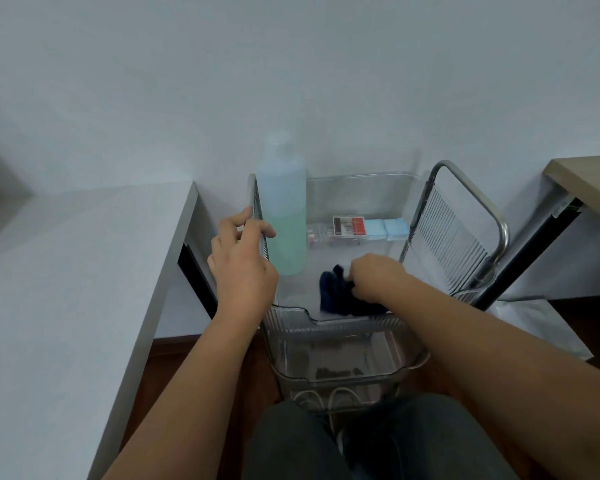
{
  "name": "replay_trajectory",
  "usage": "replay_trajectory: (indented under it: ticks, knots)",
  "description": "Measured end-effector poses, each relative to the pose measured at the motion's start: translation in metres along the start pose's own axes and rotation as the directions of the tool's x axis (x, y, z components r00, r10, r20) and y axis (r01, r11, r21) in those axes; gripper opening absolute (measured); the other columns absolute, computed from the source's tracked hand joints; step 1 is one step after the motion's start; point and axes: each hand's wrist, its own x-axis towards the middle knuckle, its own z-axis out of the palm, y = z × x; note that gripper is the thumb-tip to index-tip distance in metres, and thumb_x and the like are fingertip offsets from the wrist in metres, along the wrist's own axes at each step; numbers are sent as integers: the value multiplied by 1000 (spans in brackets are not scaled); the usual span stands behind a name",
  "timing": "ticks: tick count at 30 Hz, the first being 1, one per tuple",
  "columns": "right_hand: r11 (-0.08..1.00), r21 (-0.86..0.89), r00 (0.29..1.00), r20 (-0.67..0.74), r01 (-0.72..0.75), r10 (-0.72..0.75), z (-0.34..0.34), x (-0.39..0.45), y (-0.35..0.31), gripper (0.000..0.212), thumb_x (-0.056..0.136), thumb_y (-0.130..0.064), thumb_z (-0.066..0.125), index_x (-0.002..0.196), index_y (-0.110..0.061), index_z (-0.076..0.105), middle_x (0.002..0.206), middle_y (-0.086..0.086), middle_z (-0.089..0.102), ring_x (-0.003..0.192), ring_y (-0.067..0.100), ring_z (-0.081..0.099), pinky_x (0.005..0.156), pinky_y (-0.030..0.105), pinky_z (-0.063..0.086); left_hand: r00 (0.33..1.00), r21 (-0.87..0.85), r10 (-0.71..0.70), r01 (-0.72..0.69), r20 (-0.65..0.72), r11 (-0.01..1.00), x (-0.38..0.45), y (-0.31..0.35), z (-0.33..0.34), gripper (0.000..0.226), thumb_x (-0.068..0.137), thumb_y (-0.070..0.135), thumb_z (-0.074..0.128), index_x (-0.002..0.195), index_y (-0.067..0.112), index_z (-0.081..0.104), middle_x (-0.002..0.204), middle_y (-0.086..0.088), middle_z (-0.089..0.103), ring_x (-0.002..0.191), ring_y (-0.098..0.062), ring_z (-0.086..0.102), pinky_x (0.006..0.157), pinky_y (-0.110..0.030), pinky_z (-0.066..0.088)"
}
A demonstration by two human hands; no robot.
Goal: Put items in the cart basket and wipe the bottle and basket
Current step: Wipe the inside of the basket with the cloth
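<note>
Right hand (374, 275) grip pinches the dark cloth (340, 296) inside the basket (361, 181) (bottle (284, 209) just left); left hand (243, 261) grips the cart rail (255, 202)

A plain pale wall (291, 64) fills twelve o'clock. A white table (66, 271) stands at nine o'clock, a wooden desk (589, 178) at three, dark wood floor (174, 348) below.

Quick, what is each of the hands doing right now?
Left hand: grips the cart frame.
Right hand: holds the dark blue cloth in the basket.
</note>
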Motion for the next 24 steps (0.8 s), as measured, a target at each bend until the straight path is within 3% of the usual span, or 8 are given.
replay_trajectory:
  ticks: [3,9,12,14,16,19,22,24]
  knots:
    - [999,28,999,27,-39,38,-3,8,-16,28,93,-18,49,117,-8,60,113,12,62,100,29,62,75,36,46,1000,-17,-5,4,-10,1000,-1,-1,1,56,60,-18,44,93,26,56,132,0,46,112,-25,48,84,-47,40]
    - [939,27,935,88,343,-344,-5,6,-89,32,93,-18,51,122,-7,58,122,16,59,108,35,58,87,41,47,1000,-12,-9,8,-20,1000,-2,-1,0,57,58,-18,44,93,25,56,132,0,47,110,-25,48,81,-45,39]
    - [920,67,917,74,387,-391,-4,9,-77,31,90,-22,55,119,-16,64,114,11,63,102,34,60,84,39,50,1000,-3,2,-2,-9,1000,-2,-1,-1,57,59,-18,44,93,26,56,133,0,47,109,-27,48,80,-46,39]
    - [952,70,952,39,299,-302,0,12,-55,33,90,-30,55,121,-23,65,110,9,64,94,31,61,78,36,50,1000,-2,0,0,0,1000,-2,-2,-1,57,59,-17,44,93,27,56,134,1,47,111,-28,48,81,-45,38]
    - [991,103,996,-28,87,-85,4,15,-31,31,90,-27,52,115,-14,64,106,11,64,86,28,59,72,34,49,1000,-4,-3,3,2,1000,-1,-1,-1,56,60,-18,45,93,26,57,134,1,47,113,-28,47,83,-46,38]
    - [982,128,990,-18,-138,142,9,21,-15,26,92,-21,48,111,-10,61,108,9,63,97,27,61,74,36,46,1000,-14,-15,14,-9,1000,0,-1,1,54,60,-18,45,92,24,58,133,-1,47,113,-27,47,84,-43,35]
    - [989,101,994,10,-112,112,11,28,-28,35,91,-21,52,124,-9,52,115,10,58,104,29,59,78,39,47,999,-24,-24,23,-22,999,0,-2,1,53,60,-19,45,91,23,58,134,-1,47,113,-26,47,84,-40,32]
    - [996,73,997,-60,-46,51,14,30,-35,48,90,-22,56,135,-16,40,117,13,53,100,31,58,70,41,46,999,-24,-18,17,-26,1000,-1,-2,1,53,60,-19,44,91,22,59,134,-2,48,112,-27,47,84,-40,32]
